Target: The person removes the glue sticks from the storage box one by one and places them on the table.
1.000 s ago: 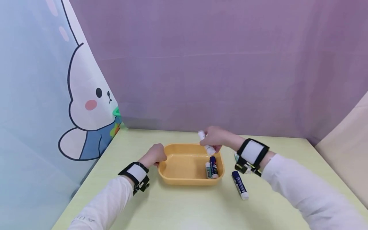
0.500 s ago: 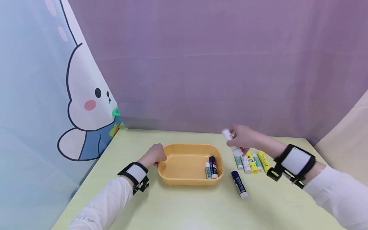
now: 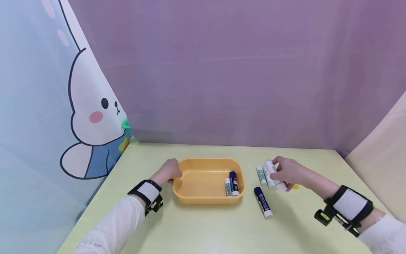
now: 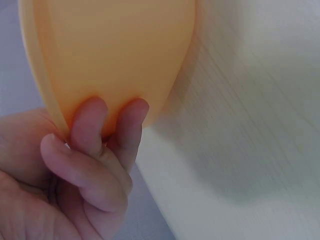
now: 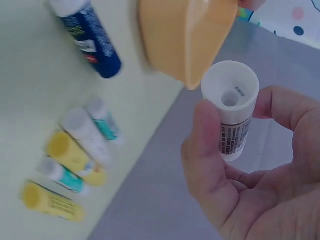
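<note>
My left hand (image 3: 169, 171) pinches the left rim of an orange plastic tray (image 3: 206, 200), thumb and fingers on either side of the wall. My right hand (image 3: 290, 173) holds a white glue stick (image 5: 234, 137) between thumb and fingers, raised just above a row of glue sticks on the table. Inside the tray, at its right end, lie a small white-and-teal glue stick (image 3: 228, 187) and a navy glue stick (image 3: 234, 182). From the row, a teal one (image 3: 261, 175) and a white one (image 3: 268, 178) show in the head view; the hand mostly hides the others.
Between tray and right hand, a larger navy glue stick (image 3: 263, 203) lies on the pale table (image 3: 203, 233). The right wrist view shows yellow glue sticks (image 5: 72, 157) and another small teal one (image 5: 65, 175) in the row. A purple curtain (image 3: 222, 70) hangs behind.
My right hand has carried the white glue stick from above the tray's right end rightward, then down over the row. The left hand stays on the tray rim.
</note>
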Available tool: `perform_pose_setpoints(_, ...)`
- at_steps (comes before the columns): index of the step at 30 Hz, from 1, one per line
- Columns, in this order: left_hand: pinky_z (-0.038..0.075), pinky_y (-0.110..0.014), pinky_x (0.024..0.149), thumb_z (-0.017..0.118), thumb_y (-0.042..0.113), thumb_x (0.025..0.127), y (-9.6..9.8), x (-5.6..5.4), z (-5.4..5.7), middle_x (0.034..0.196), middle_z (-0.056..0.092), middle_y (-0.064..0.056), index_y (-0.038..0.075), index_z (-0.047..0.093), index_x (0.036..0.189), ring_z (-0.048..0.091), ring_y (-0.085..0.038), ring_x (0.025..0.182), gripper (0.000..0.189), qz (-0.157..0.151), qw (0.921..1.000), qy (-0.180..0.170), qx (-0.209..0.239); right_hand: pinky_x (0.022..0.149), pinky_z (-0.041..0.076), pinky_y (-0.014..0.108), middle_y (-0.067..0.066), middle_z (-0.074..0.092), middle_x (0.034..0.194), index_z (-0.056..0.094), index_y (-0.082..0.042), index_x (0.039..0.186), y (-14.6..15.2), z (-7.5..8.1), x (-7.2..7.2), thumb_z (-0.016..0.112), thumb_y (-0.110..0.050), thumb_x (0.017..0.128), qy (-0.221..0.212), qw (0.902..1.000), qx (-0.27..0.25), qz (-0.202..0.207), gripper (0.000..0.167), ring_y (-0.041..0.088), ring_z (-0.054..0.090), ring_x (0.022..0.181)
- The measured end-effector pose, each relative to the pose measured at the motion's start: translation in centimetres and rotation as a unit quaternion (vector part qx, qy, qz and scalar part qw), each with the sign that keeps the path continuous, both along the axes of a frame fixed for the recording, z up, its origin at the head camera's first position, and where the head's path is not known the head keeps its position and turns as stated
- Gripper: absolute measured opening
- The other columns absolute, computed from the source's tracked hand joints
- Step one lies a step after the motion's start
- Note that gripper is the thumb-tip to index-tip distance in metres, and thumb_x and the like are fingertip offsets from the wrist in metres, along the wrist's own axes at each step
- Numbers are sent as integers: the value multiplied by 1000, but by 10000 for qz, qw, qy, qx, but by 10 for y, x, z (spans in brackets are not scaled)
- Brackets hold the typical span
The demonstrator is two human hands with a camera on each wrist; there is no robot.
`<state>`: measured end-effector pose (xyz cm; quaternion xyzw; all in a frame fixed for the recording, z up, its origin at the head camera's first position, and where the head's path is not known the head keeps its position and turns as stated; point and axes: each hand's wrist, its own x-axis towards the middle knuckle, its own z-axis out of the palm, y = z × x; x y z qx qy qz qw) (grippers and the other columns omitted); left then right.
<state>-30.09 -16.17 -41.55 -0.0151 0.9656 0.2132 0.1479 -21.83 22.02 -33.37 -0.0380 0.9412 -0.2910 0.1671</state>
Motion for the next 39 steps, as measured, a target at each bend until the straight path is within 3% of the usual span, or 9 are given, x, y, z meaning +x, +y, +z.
perform_pose_setpoints(12,43,-22,35,59,2,83,1,2,2,72,60,-14,-6,53,101,52,-14,38,21,29,10000,9,33,47,54,32,15,54,93,44,8,121,20,-55,12,66,-15,82,-225,9991,-105,-348,50,18,58,58)
perform_pose_setpoints(23,45,-22,36,59,3,84,1,1,0,74,59,-14,-6,52,104,53,-15,39,23,69,10000,-28,2,47,54,32,10,58,92,50,4,115,29,-96,18,68,-14,80,-280,9979,-202,-556,43,18,58,58)
perform_pose_setpoints(39,44,-22,36,59,2,82,1,1,2,73,59,-14,-6,52,99,53,-14,39,20,105,9999,-10,-31,45,53,31,9,57,90,53,2,112,23,-108,18,69,-13,79,-136,9981,-211,-567,39,18,58,56)
